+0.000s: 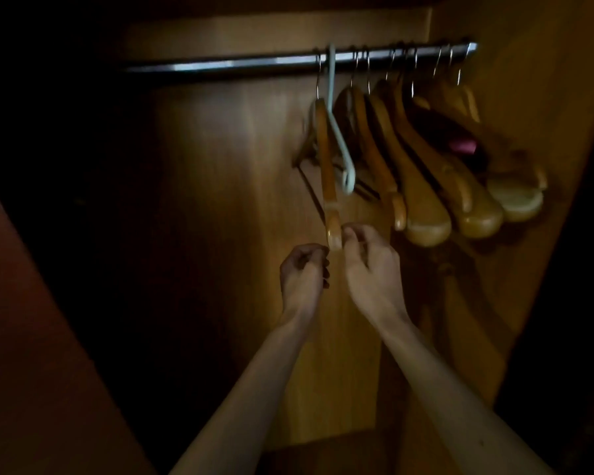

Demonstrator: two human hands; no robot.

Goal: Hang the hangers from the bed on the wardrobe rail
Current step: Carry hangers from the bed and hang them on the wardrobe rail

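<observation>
A metal wardrobe rail [240, 63] runs across the top of a dim wooden wardrobe. Several wooden hangers [422, 186] hang bunched at its right end. Left of them hang a pale plastic hanger [336, 138] and a thin wooden hanger [326, 166], its hook over the rail. Both hands are at the thin hanger's lower tip. My right hand [371, 269] touches that tip with its curled fingertips. My left hand [304, 272] is curled just left of the tip; whether it grips the hanger is unclear.
The wardrobe's wooden back panel [220, 200] fills the middle. A side wall [528, 97] stands close on the right, a dark door or panel [31, 337] at the lower left. The rail's left half carries nothing. A pink item [463, 145] shows among the right hangers.
</observation>
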